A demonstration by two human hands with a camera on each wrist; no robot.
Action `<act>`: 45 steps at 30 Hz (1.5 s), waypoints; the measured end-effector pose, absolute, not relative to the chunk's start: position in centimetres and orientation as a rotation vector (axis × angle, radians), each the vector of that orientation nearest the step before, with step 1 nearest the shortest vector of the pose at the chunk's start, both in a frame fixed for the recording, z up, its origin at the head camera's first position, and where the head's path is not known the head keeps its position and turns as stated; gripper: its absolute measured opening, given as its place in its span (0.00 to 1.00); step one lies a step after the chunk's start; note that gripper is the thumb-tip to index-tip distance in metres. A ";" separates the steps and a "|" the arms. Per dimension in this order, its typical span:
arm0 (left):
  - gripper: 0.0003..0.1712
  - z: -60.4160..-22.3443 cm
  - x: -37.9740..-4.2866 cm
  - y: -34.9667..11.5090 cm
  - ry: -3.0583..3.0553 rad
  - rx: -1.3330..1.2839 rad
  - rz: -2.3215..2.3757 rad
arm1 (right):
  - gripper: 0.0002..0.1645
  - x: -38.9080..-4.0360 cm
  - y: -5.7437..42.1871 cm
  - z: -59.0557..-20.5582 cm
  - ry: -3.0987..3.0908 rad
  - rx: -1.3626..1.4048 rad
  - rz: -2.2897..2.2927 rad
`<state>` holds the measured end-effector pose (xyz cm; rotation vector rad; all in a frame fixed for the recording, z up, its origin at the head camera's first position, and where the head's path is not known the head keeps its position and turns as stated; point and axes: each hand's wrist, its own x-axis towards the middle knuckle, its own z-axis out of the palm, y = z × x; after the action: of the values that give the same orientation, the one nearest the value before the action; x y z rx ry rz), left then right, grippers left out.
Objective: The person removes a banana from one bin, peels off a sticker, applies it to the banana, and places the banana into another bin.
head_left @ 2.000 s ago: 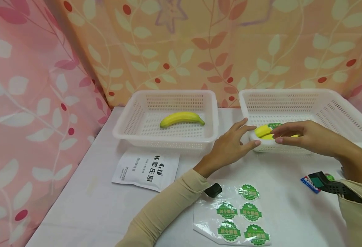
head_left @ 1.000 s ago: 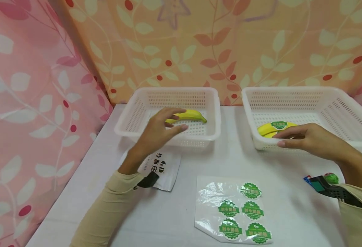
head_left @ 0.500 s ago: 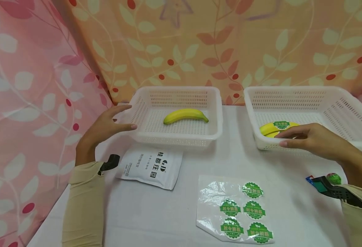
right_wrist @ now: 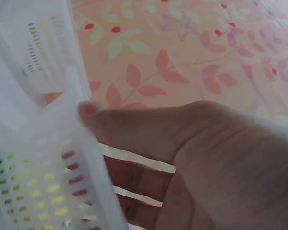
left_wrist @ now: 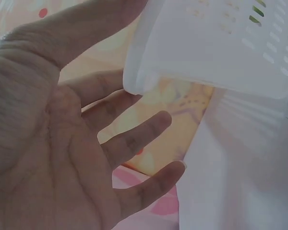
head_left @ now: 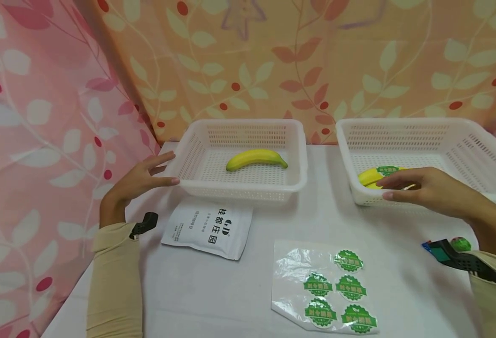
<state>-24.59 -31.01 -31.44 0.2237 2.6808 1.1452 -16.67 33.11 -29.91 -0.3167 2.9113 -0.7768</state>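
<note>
My left hand (head_left: 140, 178) is at the left end of the left white basket (head_left: 241, 187), its thumb by the front corner. In the left wrist view the fingers spread fairly straight, some touching the basket's rim (left_wrist: 133, 67). A single banana (head_left: 256, 159) lies in that basket. On the right, my right hand (head_left: 436, 190) grips the front rim of the right white basket (head_left: 476, 129), thumb outside and fingers inside, partly seen through the slots. Beneath those fingers lie yellow bananas (head_left: 368, 177), one bearing a green round sticker (head_left: 387, 170); the hand partly hides them.
A white pouch (head_left: 207, 228) with dark print lies before the left basket. Nearer the front is a sheet of green stickers (head_left: 290, 281). A blue packet and a green round item (head_left: 461, 243) lie by the right wrist. Patterned cloth (head_left: 273, 65) hangs behind and at the left.
My left hand has left the right basket's front corner and swept left, over the left basket, to its left end. My right hand has settled lower on the rim.
</note>
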 end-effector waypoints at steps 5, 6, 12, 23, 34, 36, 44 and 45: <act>0.59 -31.2 -24.3 -30.7 2.664 0.206 1.141 | 0.22 -17.0 30.8 -28.6 2.943 -0.371 -0.827; 0.59 -31.2 -24.3 -30.7 2.657 0.199 1.145 | 0.22 -17.1 30.2 -28.3 2.947 -0.385 -0.839; 0.59 -31.2 -24.5 -30.3 2.645 0.168 1.136 | 0.21 -18.6 25.8 -26.8 2.931 -0.492 -0.904; 0.59 -31.4 -24.9 -30.2 2.633 0.184 1.153 | 0.20 -22.7 18.7 -26.4 2.794 -0.652 -1.060; 0.58 -31.5 -24.7 -30.6 2.634 0.182 1.158 | 0.22 -27.1 13.1 -27.7 2.708 -0.650 -1.033; 0.58 -31.5 -24.6 -30.8 2.641 0.189 1.157 | 0.23 -27.8 12.2 -28.0 2.697 -0.635 -0.995; 0.55 -31.5 -24.3 -31.0 2.636 0.216 1.191 | 0.27 -29.9 10.1 -28.8 2.632 -0.557 -0.959; 0.55 -31.5 -24.3 -31.0 2.633 0.219 1.199 | 0.28 -30.2 10.1 -28.9 2.626 -0.551 -0.965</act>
<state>-24.30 -30.96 -31.52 0.2186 2.6328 1.1989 -30.16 10.07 -28.93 -0.5509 2.6263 -0.9647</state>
